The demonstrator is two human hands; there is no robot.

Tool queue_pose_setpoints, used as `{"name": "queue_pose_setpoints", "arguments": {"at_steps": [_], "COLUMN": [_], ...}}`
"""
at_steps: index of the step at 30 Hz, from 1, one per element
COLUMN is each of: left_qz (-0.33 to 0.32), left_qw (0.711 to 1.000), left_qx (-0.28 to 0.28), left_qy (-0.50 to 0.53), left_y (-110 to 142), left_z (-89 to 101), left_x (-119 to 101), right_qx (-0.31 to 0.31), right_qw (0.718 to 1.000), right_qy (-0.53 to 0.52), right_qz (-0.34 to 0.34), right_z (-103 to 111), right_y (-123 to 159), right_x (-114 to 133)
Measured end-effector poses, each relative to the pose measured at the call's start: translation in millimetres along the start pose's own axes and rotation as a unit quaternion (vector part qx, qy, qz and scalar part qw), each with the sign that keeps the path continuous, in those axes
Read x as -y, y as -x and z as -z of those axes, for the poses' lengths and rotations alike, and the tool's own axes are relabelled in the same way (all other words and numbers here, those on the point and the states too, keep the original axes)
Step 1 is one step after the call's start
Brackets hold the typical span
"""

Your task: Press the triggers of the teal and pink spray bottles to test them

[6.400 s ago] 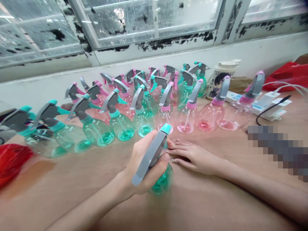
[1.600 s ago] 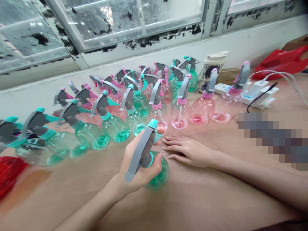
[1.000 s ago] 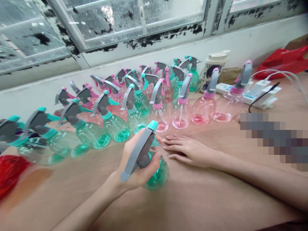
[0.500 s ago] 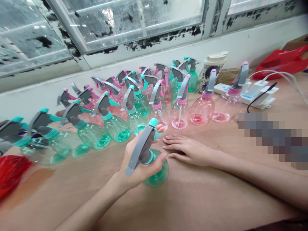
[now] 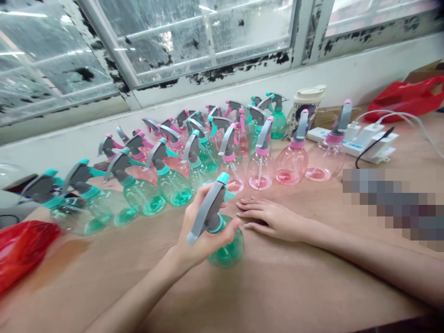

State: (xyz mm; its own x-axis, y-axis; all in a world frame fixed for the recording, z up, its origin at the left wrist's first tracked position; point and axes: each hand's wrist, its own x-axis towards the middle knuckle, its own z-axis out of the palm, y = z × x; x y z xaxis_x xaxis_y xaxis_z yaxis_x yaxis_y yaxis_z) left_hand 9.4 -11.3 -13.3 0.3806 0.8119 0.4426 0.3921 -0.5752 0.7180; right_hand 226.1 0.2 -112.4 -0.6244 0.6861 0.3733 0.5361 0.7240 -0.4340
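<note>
My left hand (image 5: pixel 204 226) is wrapped round the neck of a green spray bottle (image 5: pixel 227 252), just below its grey and teal trigger head. The bottle stands upright on the wooden table (image 5: pixel 166 286) in front of me. To its right my right hand (image 5: pixel 268 218) lies palm down on the table, fingers stretched out toward the bottle and holding nothing. Behind both hands stand several more spray bottles: green ones such as the green bottle (image 5: pixel 175 190) on the left, and pink ones such as the pink bottle (image 5: pixel 292 165) on the right.
A white lidded cup (image 5: pixel 305 108) and a power strip (image 5: pixel 369 149) with plugged-in chargers and cables are at the back right. Red plastic bags lie at the left edge (image 5: pixel 26 247) and far right (image 5: pixel 409 98). A windowed wall (image 5: pixel 215 90) runs behind the bottles.
The camera view has shifted slightly, so the background bottles appear farther right and a little lower. My left hand still holds the spray bottle; my right hand rests as before.
</note>
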Motion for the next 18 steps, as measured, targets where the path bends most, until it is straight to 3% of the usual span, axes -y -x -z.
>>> {"name": "queue_pose_setpoints", "arguments": {"at_steps": [4, 11, 14, 18], "left_qz": [0.005, 0.024, 0.054, 0.141], "left_qw": [0.997, 0.996, 0.992, 0.968], "left_qx": [-0.061, -0.057, -0.079, -0.142], "left_qy": [-0.046, -0.063, -0.084, -0.149], "left_y": [15.4, 54.4, 73.9, 110.3], "left_z": [-2.2, 12.5, 39.5, 99.5], "left_x": [3.4, 4.6, 10.3, 21.5], "right_qx": [0.010, 0.001, -0.005, 0.005], "right_qw": [1.000, 0.998, 0.995, 0.989], "right_qy": [0.011, 0.063, 0.096, 0.139], "right_qz": [-0.002, -0.007, -0.027, -0.053], "right_z": [-3.4, -14.3, -19.1, -25.0], "right_y": [1.6, 2.5, 4.3, 9.5], "right_x": [-1.8, -0.1, 3.4, 6.6]}}
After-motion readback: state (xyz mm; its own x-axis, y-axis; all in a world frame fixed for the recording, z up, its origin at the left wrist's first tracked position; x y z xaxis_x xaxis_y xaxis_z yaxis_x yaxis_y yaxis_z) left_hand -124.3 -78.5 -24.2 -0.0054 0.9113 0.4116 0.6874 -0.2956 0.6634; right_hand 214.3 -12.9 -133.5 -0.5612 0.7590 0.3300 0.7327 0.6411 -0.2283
